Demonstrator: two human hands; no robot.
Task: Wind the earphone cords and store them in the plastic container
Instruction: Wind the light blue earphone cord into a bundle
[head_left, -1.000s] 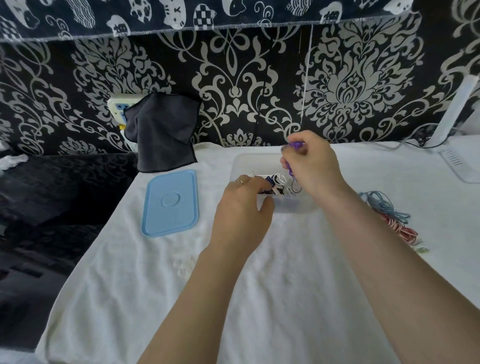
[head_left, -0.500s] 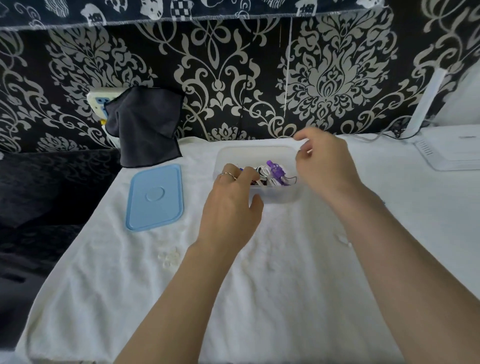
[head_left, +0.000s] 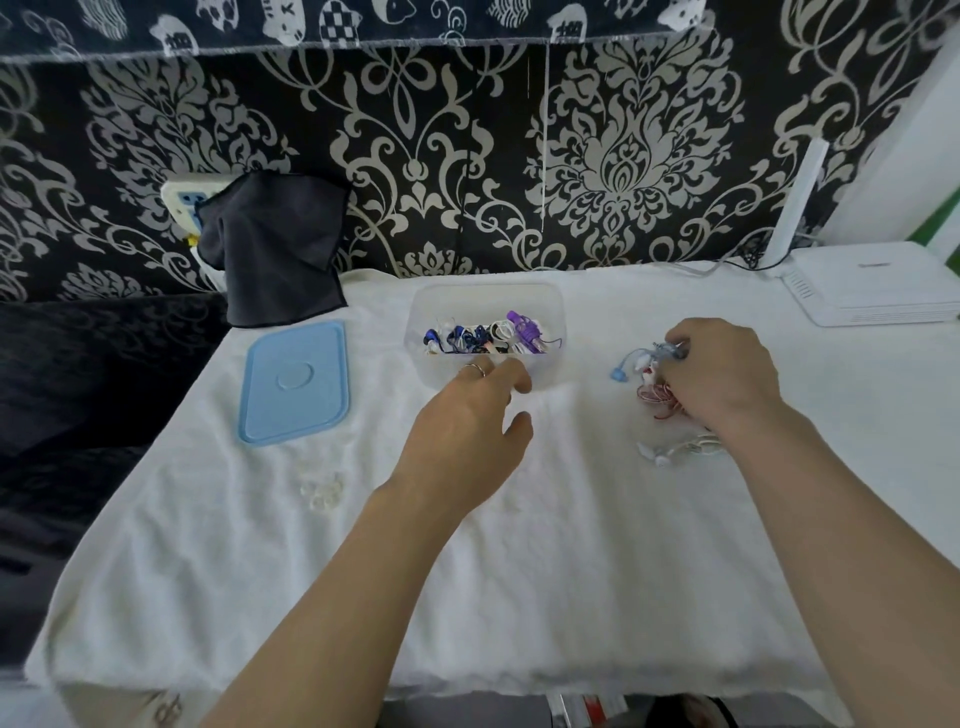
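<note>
A clear plastic container (head_left: 550, 306) stands at the back middle of the white towel. Inside lie wound earphones: purple ones (head_left: 525, 328), dark blue ones (head_left: 457, 338) and white ones. My left hand (head_left: 467, 415) hovers just in front of the container, fingers loosely apart, holding nothing. My right hand (head_left: 722, 374) is to the right of the container, fingers closed on the light blue earphones (head_left: 636, 358), whose bud trails left. Red-and-white earphones (head_left: 655, 397) lie under that hand, and white earphones (head_left: 675, 449) lie just in front of it.
The container's blue lid (head_left: 296, 382) lies flat to the left. A dark cloth (head_left: 275, 249) hangs over a power strip at the back left. A white router (head_left: 878, 288) sits at the back right. The towel's left edge drops to a dark surface.
My right hand left the container and moved right to the loose pile, closing on the light blue earphones. My left hand drew back slightly from the container's front wall.
</note>
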